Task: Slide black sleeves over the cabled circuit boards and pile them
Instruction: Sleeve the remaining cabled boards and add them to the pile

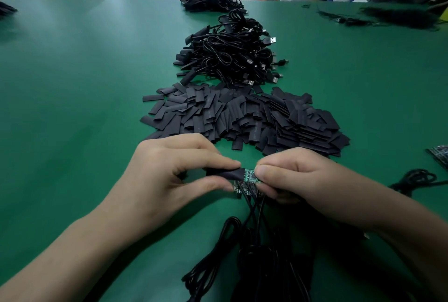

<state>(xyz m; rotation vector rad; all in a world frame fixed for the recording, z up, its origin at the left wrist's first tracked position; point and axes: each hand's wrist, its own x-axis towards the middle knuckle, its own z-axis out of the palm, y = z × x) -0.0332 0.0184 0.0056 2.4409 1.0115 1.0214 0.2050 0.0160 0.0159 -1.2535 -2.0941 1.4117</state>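
Sleeve pinched by left hand partly covers circuit board gripped by right hand.

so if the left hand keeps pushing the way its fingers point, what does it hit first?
The left hand points right, holding the black sleeve. Straight on, the sleeve covers the rest of the green circuit board, then meets the right hand pinching that board. Depth looks shared.

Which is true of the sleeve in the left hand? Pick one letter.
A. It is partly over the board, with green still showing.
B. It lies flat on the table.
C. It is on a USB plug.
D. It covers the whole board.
A: the left hand holds the black sleeve with the green circuit board still exposed beside the right hand.
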